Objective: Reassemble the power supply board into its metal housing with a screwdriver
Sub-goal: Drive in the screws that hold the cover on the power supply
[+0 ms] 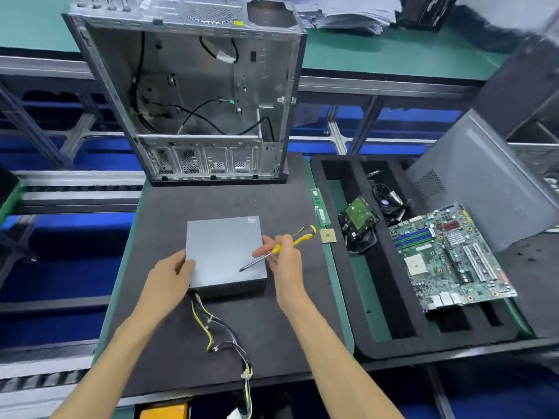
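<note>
housing (pixel 222 249) under left grip (pixel 169 278); right grip (pixel 282 258) pinches screwdriver (pixel 276 247).

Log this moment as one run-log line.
left hand steadies housing | right hand holds screwdriver over lid | cable bundle trails toward viewer
</note>
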The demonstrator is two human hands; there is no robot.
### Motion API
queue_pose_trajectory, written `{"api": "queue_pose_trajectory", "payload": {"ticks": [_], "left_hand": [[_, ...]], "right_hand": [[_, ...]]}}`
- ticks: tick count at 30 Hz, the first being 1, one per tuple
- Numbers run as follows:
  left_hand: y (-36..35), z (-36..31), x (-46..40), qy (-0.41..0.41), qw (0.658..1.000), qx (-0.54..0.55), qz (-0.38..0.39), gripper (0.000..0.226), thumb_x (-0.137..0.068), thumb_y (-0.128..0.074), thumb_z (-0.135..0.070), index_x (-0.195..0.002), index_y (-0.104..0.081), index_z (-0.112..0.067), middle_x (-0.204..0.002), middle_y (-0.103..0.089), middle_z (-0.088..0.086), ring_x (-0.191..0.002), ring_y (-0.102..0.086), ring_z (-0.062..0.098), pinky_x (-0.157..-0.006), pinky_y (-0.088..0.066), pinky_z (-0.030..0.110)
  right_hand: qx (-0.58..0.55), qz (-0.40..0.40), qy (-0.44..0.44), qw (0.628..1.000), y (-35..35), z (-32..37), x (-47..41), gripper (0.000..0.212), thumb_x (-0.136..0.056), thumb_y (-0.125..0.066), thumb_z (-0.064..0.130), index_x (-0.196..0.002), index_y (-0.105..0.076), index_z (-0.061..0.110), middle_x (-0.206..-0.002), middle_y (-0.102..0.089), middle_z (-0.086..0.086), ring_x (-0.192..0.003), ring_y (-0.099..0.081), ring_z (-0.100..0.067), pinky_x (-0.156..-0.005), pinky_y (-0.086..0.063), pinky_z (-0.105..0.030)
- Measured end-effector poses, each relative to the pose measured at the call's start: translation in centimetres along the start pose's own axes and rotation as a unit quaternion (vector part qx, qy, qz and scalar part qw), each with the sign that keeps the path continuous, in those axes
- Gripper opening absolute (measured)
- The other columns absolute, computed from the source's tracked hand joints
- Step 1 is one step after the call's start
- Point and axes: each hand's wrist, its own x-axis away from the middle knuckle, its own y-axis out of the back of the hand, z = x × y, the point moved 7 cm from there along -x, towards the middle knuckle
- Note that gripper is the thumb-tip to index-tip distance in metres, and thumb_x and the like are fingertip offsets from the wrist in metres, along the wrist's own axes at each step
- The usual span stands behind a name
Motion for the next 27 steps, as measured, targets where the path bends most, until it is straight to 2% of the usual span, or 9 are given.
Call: {"api": "queue_pose_trajectory", "payload": {"ticks": [4, 7, 10, 12, 14, 18, 23, 25, 27], "left_hand": [[0.1, -0.2, -0.3, -0.006, 1.0, -0.005, 0.009, 0.026, -0.099, -0.049, -0.018, -0.091, -0.066, -0.035, -0.078, -0.069, -0.001, -0.077, -0.06, 0.025, -0.07, -0.044, 0.032], [-0.1, -0.9, -0.8, -0.005, 0.999, -0.031, 0.013, 0.037, -0.096, -0.051, -0.014, -0.132, -0.058, -0.022, -0.119, -0.066, 0.003, -0.108, -0.062, 0.029, -0.09, -0.048, 0.041], [0.3, -4.3, -1.0, -0.078, 0.994, -0.057, -0.059, 0.049, -0.091, -0.056, -0.008, -0.14, -0.051, -0.013, -0.134, -0.057, 0.011, -0.124, -0.049, 0.032, -0.104, -0.042, 0.051], [-0.5, -7.4, -0.4, -0.137, 0.986, -0.036, -0.093, 0.043, -0.091, -0.057, -0.004, -0.133, -0.056, -0.013, -0.131, -0.057, 0.008, -0.122, -0.048, 0.029, -0.104, -0.041, 0.045], [-2.8, -10.7, 0.5, -0.181, 0.981, 0.015, -0.071, 0.036, -0.092, -0.054, -0.001, -0.124, -0.06, -0.017, -0.121, -0.06, -0.002, -0.114, -0.055, 0.019, -0.099, -0.043, 0.034], [-9.4, -16.4, 2.4, -0.251, 0.966, 0.065, 0.019, 0.036, -0.09, -0.053, 0.004, -0.106, -0.065, -0.027, -0.099, -0.069, -0.013, -0.09, -0.063, 0.002, -0.081, -0.044, 0.008], [-19.5, -19.0, 2.9, -0.23, 0.964, 0.056, 0.123, 0.037, -0.091, -0.052, 0.003, -0.098, -0.065, -0.031, -0.087, -0.072, -0.012, -0.08, -0.066, 0.012, -0.073, -0.049, 0.018], [-22.8, -19.1, 2.7, -0.206, 0.968, 0.044, 0.137, 0.037, -0.09, -0.052, 0.003, -0.096, -0.064, -0.032, -0.085, -0.073, -0.012, -0.08, -0.067, 0.016, -0.073, -0.051, 0.023], [-25.4, -18.9, 2.7, -0.198, 0.971, 0.027, 0.133, 0.033, -0.091, -0.054, -0.001, -0.097, -0.064, -0.032, -0.085, -0.073, -0.014, -0.08, -0.066, 0.011, -0.073, -0.052, 0.026]], "right_hand": [[-0.002, -0.003, -0.005, 1.0, 0.2, 0.3, 0.2, 0.062, -0.1, -0.035, 0.026, -0.054, -0.074, 0.012, -0.116, -0.077, 0.001, -0.114, -0.068, -0.007, -0.099, -0.05, -0.026], [0.009, -0.02, 0.009, 1.0, 1.6, 1.1, 0.1, 0.065, -0.104, -0.033, 0.026, -0.057, -0.076, 0.012, -0.104, -0.079, -0.002, -0.106, -0.07, -0.008, -0.09, -0.056, -0.028], [-0.014, -0.032, 0.026, 0.999, 4.2, 2.7, 0.1, 0.068, -0.106, -0.03, 0.029, -0.058, -0.077, 0.015, -0.08, -0.075, -0.009, -0.066, -0.065, -0.01, -0.062, -0.053, -0.028], [-0.042, -0.049, 0.031, 0.997, 6.9, 3.6, 0.2, 0.069, -0.106, -0.029, 0.034, -0.061, -0.076, 0.013, -0.06, -0.057, -0.004, -0.046, -0.044, -0.012, -0.047, -0.038, -0.025], [-0.092, -0.07, 0.035, 0.993, 10.3, 4.5, 0.4, 0.067, -0.106, -0.03, 0.035, -0.06, -0.073, 0.013, -0.05, -0.036, 0.003, -0.04, -0.027, -0.011, -0.04, -0.025, -0.022], [-0.153, -0.169, 0.074, 0.971, 18.8, 6.5, 1.5, 0.043, -0.098, -0.04, 0.018, -0.057, -0.053, 0.018, -0.048, -0.024, 0.004, -0.038, -0.017, -0.009, -0.035, -0.015, -0.02], [-0.184, -0.226, 0.113, 0.95, 28.2, 7.6, 2.4, 0.031, -0.093, -0.043, 0.013, -0.063, -0.04, 0.017, -0.047, -0.025, 0.004, -0.038, -0.017, -0.01, -0.035, -0.013, -0.022], [-0.181, -0.238, 0.113, 0.948, 31.1, 7.3, 2.4, 0.027, -0.091, -0.045, 0.014, -0.066, -0.037, 0.017, -0.048, -0.026, 0.003, -0.039, -0.016, -0.011, -0.036, -0.013, -0.022], [-0.18, -0.237, 0.116, 0.948, 33.3, 7.0, 1.9, 0.023, -0.086, -0.047, 0.017, -0.066, -0.037, 0.017, -0.046, -0.028, 0.003, -0.038, -0.015, -0.011, -0.036, -0.013, -0.021]]}}
